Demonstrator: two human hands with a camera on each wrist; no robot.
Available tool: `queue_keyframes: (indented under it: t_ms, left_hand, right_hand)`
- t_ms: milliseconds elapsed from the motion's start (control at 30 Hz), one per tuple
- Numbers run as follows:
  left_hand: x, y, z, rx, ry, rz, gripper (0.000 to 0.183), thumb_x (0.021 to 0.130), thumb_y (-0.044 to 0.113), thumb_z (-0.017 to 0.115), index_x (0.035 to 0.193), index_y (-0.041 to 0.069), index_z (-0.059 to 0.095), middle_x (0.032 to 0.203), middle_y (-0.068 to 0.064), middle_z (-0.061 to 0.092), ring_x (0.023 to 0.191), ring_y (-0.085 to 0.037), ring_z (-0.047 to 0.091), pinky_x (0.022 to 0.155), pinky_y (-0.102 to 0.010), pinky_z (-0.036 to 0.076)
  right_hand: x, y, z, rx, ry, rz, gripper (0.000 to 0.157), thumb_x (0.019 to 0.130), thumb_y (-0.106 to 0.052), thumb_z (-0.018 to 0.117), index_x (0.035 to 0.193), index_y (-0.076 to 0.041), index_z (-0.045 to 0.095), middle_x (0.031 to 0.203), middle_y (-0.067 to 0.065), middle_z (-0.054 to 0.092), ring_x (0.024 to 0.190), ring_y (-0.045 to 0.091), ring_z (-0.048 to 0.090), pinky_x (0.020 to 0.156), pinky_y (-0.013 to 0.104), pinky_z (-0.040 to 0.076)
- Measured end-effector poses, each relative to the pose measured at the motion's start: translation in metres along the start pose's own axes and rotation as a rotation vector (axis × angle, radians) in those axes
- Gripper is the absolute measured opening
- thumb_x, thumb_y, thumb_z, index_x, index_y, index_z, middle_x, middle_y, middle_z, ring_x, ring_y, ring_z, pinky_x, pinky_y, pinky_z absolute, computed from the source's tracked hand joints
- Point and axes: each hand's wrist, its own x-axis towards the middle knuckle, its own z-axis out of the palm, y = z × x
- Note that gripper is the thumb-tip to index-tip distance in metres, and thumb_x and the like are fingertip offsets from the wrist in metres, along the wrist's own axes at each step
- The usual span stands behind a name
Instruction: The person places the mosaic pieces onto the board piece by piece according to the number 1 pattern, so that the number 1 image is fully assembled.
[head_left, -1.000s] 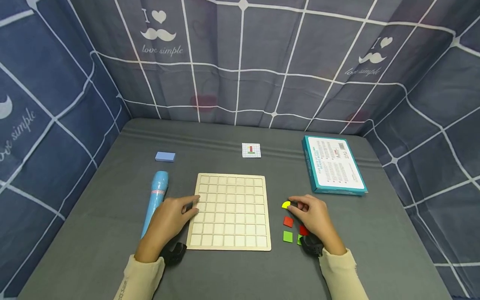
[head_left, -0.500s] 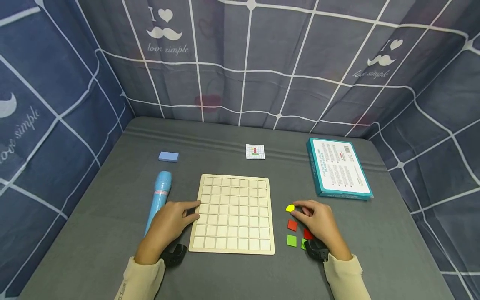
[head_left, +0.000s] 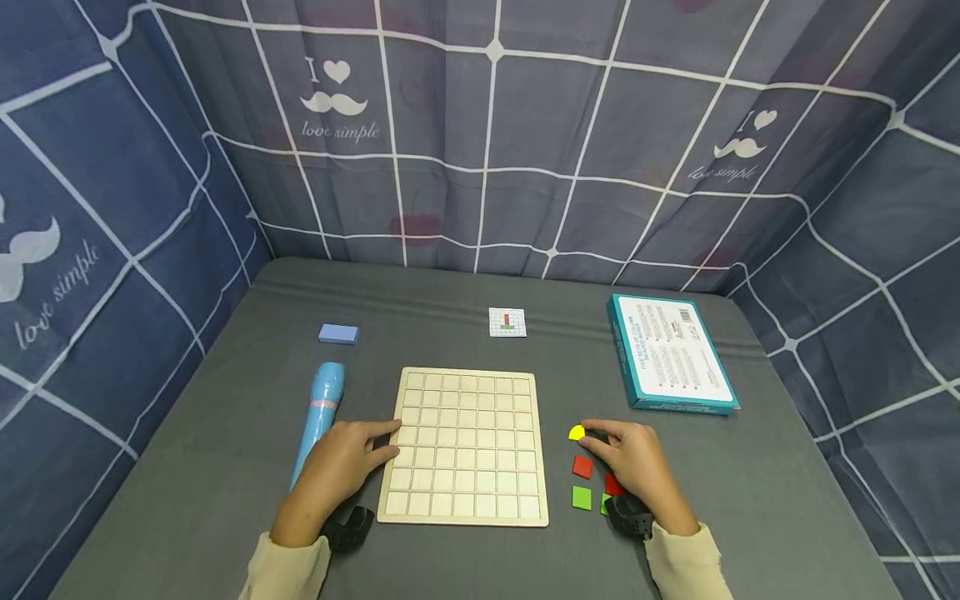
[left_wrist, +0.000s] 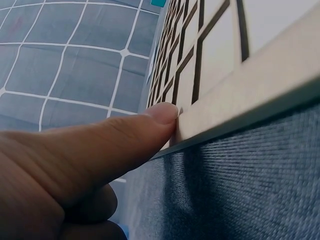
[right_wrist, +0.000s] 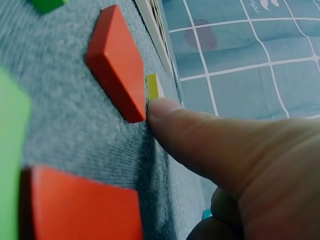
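while spread left fingers (head_left: 381, 427) touch wooden board (head_left: 464, 450), right fingers (head_left: 609, 427) pinch yellow piece (head_left: 575, 432) (round-edged).

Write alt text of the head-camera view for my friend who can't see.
A person's right-hand grip pinches a rounded yellow piece near flat red tiles and flat green tiles, while the left-hand grip touches the left edge of a square, pale wooden grid board. Beyond the board lies a small white printed card.

The rounded piece (head_left: 576, 432) is coloured yellow, the square tiles (head_left: 582, 467) red or green. The cream board (head_left: 463, 447) is patterned with a grid; the blue-grey curtain (head_left: 525, 108) is crossed by white lines (white moustaches (head_left: 333, 104) are printed too).
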Motion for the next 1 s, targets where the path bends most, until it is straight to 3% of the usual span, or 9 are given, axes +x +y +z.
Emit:
queue_keyframes:
  t_ms: [333, 600, 800, 1000]
  left_hand:
    - [0.001, -0.001, 0.002, -0.005, 0.003, -0.015, 0.038, 0.087, 0.021, 0.083, 0.124, 0.014, 0.076, 0.051, 0.009, 0.043, 0.05, -0.007, 0.033, 0.048, -0.029, 0.031]
    - [0.0, -0.002, 0.005, -0.025, -0.01, -0.035, 0.039, 0.086, 0.021, 0.083, 0.125, 0.015, 0.076, 0.05, 0.009, 0.039, 0.048, -0.006, 0.03, 0.046, -0.026, 0.027]
    - [-0.003, -0.003, 0.006, -0.007, -0.014, -0.044, 0.04, 0.086, 0.021, 0.084, 0.124, 0.016, 0.077, 0.051, 0.009, 0.041, 0.049, -0.007, 0.031, 0.046, -0.027, 0.028]
    - [0.001, -0.006, 0.007, -0.011, -0.001, -0.032, 0.039, 0.085, 0.021, 0.084, 0.123, 0.015, 0.077, 0.051, 0.009, 0.038, 0.047, -0.006, 0.029, 0.046, -0.026, 0.028]
  right_hand:
    - [0.001, 0.0, 0.005, -0.014, 0.058, -0.011, 0.025, 0.087, -0.028, 0.083, 0.109, -0.016, 0.081, 0.05, -0.013, 0.03, 0.045, 0.001, 0.021, 0.046, 0.022, 0.022]
    - [0.0, -0.013, 0.004, 0.006, 0.097, -0.031, 0.023, 0.086, -0.026, 0.085, 0.107, -0.017, 0.082, 0.049, -0.013, 0.03, 0.041, 0.002, 0.023, 0.044, 0.022, 0.023]
    - [0.001, -0.026, 0.007, 0.036, 0.075, -0.054, 0.025, 0.087, -0.025, 0.084, 0.109, -0.015, 0.081, 0.049, -0.015, 0.027, 0.042, 0.0, 0.019, 0.043, 0.021, 0.022]
    - [0.018, -0.038, 0.015, 0.047, 0.041, -0.102, 0.026, 0.088, -0.023, 0.082, 0.112, -0.013, 0.08, 0.046, -0.018, 0.026, 0.042, -0.001, 0.02, 0.044, 0.02, 0.025]
